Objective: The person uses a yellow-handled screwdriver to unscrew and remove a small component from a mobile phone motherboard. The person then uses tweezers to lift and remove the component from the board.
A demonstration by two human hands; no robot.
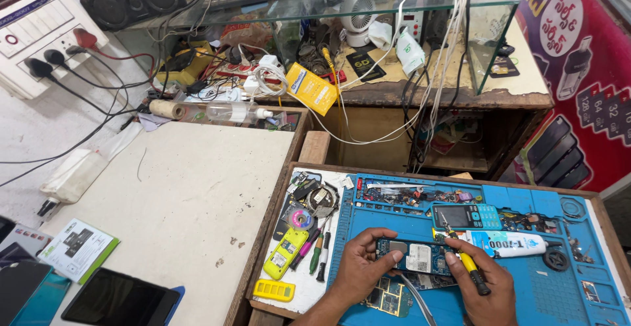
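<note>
Head view: my left hand (360, 270) pinches the left end of a phone circuit board (415, 257), fingers curled, thumb on top. Board lies flat on the blue work mat (559, 293), between both hands. My right hand (483, 286) is closed around a yellow screwdriver (465, 259), tip down at the board's right edge. Glue tube (509, 244) just right of the board, keypad phone (467, 217) just behind it. Yellow phone cover (286, 253) and pens (317, 254) sit left of the mat.
</note>
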